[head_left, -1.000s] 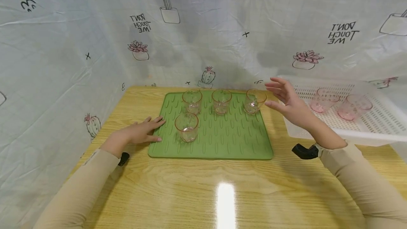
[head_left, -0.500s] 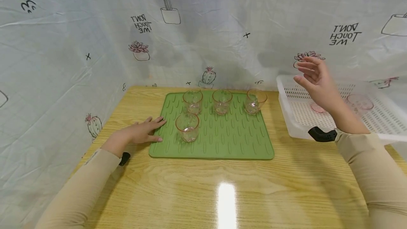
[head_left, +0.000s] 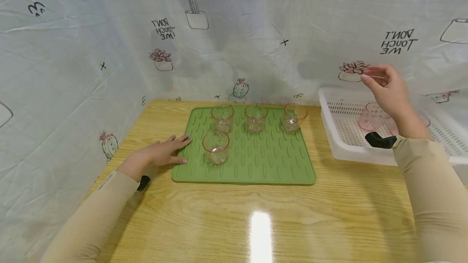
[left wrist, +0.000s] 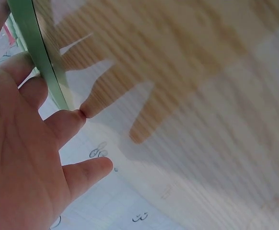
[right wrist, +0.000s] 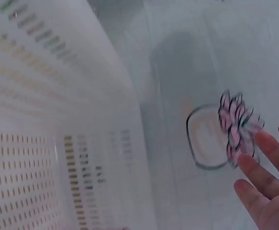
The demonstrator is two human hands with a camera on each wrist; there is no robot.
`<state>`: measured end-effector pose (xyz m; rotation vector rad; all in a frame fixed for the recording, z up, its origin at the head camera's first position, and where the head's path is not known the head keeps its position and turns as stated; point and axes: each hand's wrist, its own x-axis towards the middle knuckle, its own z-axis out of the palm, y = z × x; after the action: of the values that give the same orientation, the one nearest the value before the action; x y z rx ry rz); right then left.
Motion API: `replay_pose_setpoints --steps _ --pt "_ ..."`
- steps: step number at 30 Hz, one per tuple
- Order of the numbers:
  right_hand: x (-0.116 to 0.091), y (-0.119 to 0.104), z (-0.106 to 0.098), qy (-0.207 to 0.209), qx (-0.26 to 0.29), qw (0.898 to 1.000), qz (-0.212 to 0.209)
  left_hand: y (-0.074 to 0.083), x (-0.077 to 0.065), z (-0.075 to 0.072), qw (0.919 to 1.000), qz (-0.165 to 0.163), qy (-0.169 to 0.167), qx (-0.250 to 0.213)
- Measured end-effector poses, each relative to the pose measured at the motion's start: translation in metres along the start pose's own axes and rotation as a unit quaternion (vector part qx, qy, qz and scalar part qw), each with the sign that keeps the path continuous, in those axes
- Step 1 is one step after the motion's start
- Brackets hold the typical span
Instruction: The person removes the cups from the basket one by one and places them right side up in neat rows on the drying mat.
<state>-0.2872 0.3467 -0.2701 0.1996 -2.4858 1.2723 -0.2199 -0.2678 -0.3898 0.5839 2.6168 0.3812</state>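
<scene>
My left hand point(head_left: 164, 152) rests with spread fingers on the left edge of a green drying mat point(head_left: 270, 161). The left wrist view shows that hand point(left wrist: 29, 143) at the mat's green rim point(left wrist: 39, 52). Upright on the mat stand several clear glasses with red rims: one at front left point(head_left: 216, 147), and others along the back, left point(head_left: 222, 119), middle point(head_left: 256, 118) and right point(head_left: 293, 118). My right hand point(head_left: 390, 91), fingers loosely bent and holding nothing, hangs above a white basket point(head_left: 341, 153). In the basket sit two pinkish glasses, one point(head_left: 373, 117) beside the hand, the other partly hidden behind the wrist.
The basket's slotted wall point(right wrist: 106, 124) fills the left of the right wrist view. A wooden table point(head_left: 204, 218) lies under everything. Behind it hangs a pale printed curtain point(head_left: 256, 52), close to the mat's back edge and the basket.
My right hand has moved away from the back right glass on the mat, up and to the right, over the basket. The left hand has stayed in place.
</scene>
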Motion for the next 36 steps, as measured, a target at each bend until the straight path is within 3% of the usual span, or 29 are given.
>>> replay_pose_setpoints --steps 7,19,31,36 --pt "0.005 0.022 -0.01 -0.013 -0.056 0.996 0.064 0.002 -0.001 0.003 1.0 -0.003 -0.004 -0.005" --pt "0.01 0.049 -0.015 -0.045 -0.14 0.987 0.065 0.005 -0.002 0.004 1.0 0.0 -0.007 -0.005" --pt "-0.005 0.084 -0.029 -0.078 -0.112 0.982 0.128 0.005 -0.003 0.004 0.9999 0.002 -0.01 -0.007" --pt "-0.005 0.089 -0.035 -0.122 -0.133 0.971 0.156 0.007 -0.004 0.002 0.9999 0.003 -0.008 -0.006"
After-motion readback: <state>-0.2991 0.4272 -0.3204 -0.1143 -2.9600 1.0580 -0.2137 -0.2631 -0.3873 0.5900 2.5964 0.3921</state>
